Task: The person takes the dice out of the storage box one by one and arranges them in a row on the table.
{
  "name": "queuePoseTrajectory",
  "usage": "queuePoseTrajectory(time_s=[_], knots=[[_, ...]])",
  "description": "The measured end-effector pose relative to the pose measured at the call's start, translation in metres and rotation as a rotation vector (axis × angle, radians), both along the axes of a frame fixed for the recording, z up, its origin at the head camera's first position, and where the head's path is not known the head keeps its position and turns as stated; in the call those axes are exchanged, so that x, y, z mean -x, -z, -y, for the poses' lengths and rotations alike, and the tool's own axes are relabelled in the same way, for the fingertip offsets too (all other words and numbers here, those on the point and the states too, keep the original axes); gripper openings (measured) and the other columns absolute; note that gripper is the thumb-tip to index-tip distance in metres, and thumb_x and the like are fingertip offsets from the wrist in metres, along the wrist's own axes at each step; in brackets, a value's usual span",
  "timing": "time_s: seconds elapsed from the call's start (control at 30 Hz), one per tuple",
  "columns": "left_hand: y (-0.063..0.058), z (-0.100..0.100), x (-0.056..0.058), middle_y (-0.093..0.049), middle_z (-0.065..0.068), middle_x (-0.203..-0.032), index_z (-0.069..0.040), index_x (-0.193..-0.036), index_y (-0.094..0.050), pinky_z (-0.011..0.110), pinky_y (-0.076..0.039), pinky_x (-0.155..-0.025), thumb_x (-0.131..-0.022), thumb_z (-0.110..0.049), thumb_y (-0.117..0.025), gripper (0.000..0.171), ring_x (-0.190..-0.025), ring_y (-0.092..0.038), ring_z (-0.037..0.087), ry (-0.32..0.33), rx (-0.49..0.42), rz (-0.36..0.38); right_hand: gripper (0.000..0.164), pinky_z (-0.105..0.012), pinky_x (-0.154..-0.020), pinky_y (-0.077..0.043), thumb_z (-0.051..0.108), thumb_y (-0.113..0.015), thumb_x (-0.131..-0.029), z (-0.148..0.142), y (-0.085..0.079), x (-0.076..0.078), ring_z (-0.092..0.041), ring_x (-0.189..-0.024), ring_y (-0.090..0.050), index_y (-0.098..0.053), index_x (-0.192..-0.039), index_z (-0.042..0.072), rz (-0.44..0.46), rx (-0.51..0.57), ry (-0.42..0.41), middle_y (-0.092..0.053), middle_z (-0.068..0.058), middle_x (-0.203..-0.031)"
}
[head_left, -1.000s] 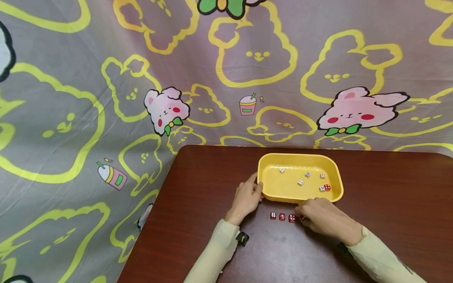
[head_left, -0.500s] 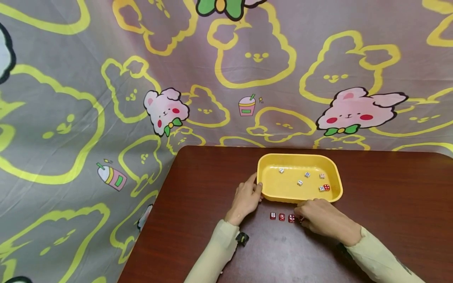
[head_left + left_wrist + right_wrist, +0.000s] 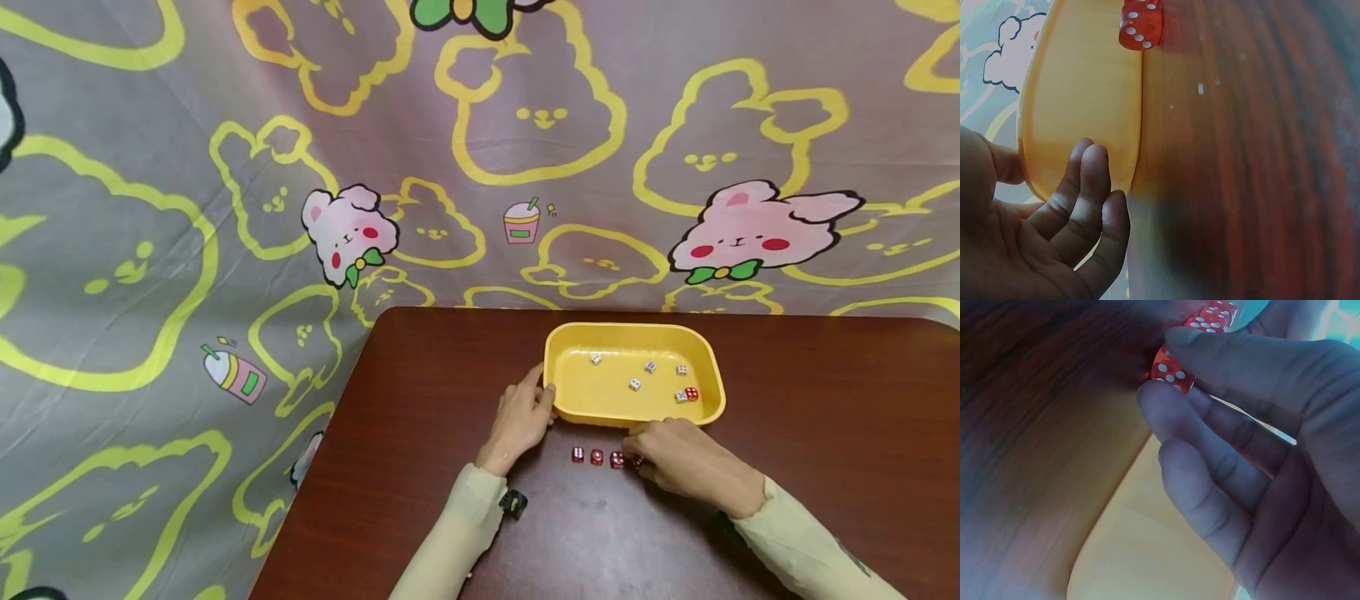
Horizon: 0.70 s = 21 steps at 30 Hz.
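In the head view, three red dice [image 3: 597, 457] with white pips lie in a row on the table in front of the yellow tray [image 3: 592, 416]. My right hand [image 3: 678, 458] is at the row's right end. Its thumb and fingertips pinch another red die [image 3: 1171, 370], mostly hidden from the head camera; the right wrist view shows it lined up with the others. My left hand [image 3: 519, 419] holds the tray's left end, thumb at the rim and index finger along the outer wall. Its other fingers [image 3: 1094, 169] curl loosely beside the near wall.
Inside the tray lie several white dice [image 3: 634, 384] and one red die [image 3: 692, 394]. The dark brown table [image 3: 420, 400] meets a patterned cloth [image 3: 450, 167] behind and to the left. A black strap piece [image 3: 513, 503] shows at the left wrist.
Both hands and the dice stay in place. The whole head view shifts only slightly.
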<state>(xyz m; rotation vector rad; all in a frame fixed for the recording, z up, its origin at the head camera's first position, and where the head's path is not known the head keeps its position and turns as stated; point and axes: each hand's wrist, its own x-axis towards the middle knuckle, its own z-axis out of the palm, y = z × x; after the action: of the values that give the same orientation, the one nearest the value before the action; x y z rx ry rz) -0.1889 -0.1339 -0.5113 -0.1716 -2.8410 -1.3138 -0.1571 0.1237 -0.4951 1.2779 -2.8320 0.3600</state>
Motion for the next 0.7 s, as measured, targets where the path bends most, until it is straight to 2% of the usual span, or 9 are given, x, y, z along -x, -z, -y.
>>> queuePoseTrajectory(time_s=[0.27, 0.7], knots=[[-0.0016, -0.0001, -0.0007, -0.075, -0.006, -0.079, -0.015, -0.157, -0.046, 0.025, -0.054, -0.072, -0.109, -0.028, -0.049, 0.051, -0.059, -0.063, -0.002, 0.001, -0.001, 0.007, 0.037, -0.024, -0.053, -0.032, 0.003, -0.083, -0.072, -0.0003, -0.0003, -0.0003, -0.003, -0.056, -0.035, -0.056, -0.068, 0.028, -0.019, -0.012, 0.009, -0.046, 0.017, -0.066], [-0.0015, 0.0007, -0.0017, -0.075, -0.006, -0.077, -0.015, -0.157, -0.047, 0.027, -0.055, -0.076, -0.109, -0.028, -0.049, 0.050, -0.058, -0.063, -0.002, 0.007, 0.004, -0.001, 0.031, -0.024, -0.054, -0.032, 0.008, -0.083, -0.077, 0.0009, -0.0054, -0.0044, -0.004, -0.057, -0.035, -0.059, -0.072, 0.027, 0.006, -0.030, 0.038, -0.046, 0.017, -0.066]])
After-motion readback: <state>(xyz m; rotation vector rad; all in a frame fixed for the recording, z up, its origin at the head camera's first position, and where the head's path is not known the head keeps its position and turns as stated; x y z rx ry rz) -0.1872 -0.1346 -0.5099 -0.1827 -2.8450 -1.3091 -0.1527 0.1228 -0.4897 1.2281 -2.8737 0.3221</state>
